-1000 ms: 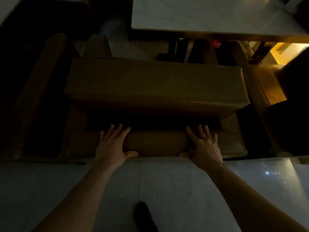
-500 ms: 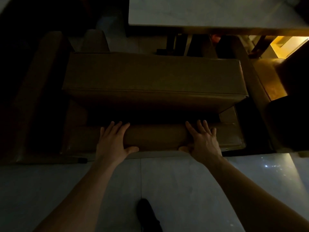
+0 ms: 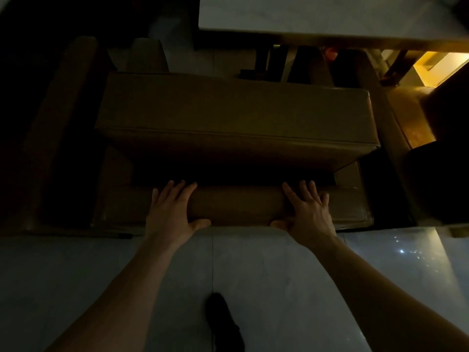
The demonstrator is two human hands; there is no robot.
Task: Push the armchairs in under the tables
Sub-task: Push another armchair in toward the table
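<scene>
A brown leather armchair (image 3: 236,115) fills the middle of the dim view, seen from above and behind, its seat cushion facing a pale-topped table (image 3: 317,13) at the top. My left hand (image 3: 171,212) lies flat on the top of the chair's backrest (image 3: 236,205), fingers straight and thumb over the near edge. My right hand (image 3: 305,212) presses the same backrest further right, fingers spread. The front edge of the seat stands just short of the table's edge.
Another brown armchair (image 3: 58,128) stands close on the left, and a third seat (image 3: 406,118) on the right under warm yellow light. Dark table legs (image 3: 269,62) show below the tabletop. Pale floor tiles (image 3: 76,270) and my dark shoe (image 3: 223,323) lie below.
The armchair has slid forward toward the table with both hands on its backrest. My foot has stepped forward after it.
</scene>
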